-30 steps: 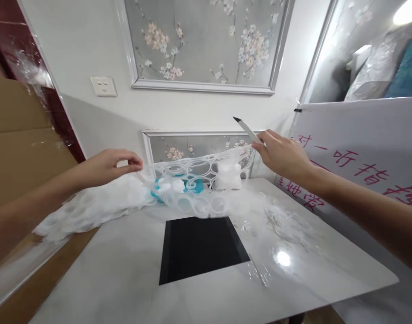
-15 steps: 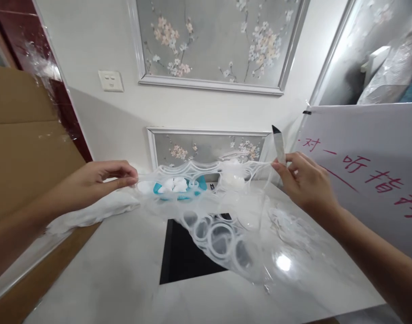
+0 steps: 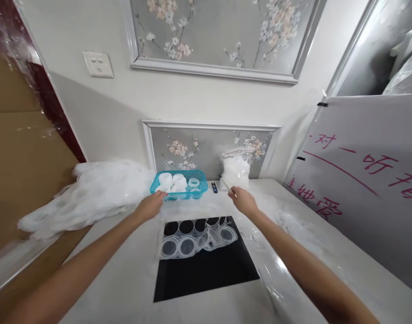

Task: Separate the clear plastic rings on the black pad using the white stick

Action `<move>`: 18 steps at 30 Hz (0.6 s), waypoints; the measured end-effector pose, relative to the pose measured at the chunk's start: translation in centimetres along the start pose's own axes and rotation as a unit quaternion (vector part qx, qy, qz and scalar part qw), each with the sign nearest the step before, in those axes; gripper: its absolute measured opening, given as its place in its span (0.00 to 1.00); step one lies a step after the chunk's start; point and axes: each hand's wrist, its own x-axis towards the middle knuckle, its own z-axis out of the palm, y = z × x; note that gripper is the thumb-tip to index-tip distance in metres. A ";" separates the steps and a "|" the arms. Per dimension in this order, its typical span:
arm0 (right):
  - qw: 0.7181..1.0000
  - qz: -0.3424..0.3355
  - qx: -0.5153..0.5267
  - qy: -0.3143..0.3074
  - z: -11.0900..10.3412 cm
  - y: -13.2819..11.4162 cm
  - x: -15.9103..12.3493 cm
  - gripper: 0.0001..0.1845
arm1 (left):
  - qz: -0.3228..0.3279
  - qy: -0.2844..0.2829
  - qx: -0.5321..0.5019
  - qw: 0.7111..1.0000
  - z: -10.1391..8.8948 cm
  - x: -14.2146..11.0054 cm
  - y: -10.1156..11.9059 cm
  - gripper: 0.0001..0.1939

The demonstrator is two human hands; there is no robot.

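A clear plastic sheet with rows of round ring shapes [image 3: 187, 246] lies partly over a black mat [image 3: 206, 279] on the table. At its far left, my left hand [image 3: 152, 206] is closed in a pinch on the film's edge, just in front of a blue basket [image 3: 202, 182]. My right hand [image 3: 243, 200] is closed around a slim pale craft knife with a dark tip [image 3: 226, 182]. It is level with the sheet's far right side; whether it also grips film is hard to see. White ring pieces [image 3: 172, 180] fill much of the basket.
A pile of white ringed sheets [image 3: 104, 189] lies at the left beside cardboard [image 3: 16, 135]. Behind my right hand stands a clear bag of white material [image 3: 236, 167]. Small dark snips [image 3: 214, 187] lie near the basket. Crumpled clear film [image 3: 300, 229] is at right, by a board with red writing [image 3: 354, 157].
Both hands have moved closer together and away from me. The sheet, held up and stretched between them before, has come down onto the black mat. The view has shifted.
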 end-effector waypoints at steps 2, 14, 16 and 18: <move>0.994 0.002 0.106 0.027 2.4 0.6 -0.9 0.09 | 0.030 0.034 0.023 0.999 2.0 -2.2 0.4 0.17; 0.930 -0.355 0.076 -0.047 5.9 4.1 -11.7 0.12 | 0.223 0.007 -0.013 0.975 6.8 -12.4 1.2 0.15; 0.923 -0.377 0.051 -0.061 6.1 4.1 -10.6 0.10 | 0.133 -0.071 -0.126 0.980 6.0 -10.7 0.9 0.13; 0.933 -0.345 0.071 -0.077 6.2 4.0 -9.2 0.11 | 0.003 -0.140 -0.242 0.960 5.0 -8.8 0.3 0.16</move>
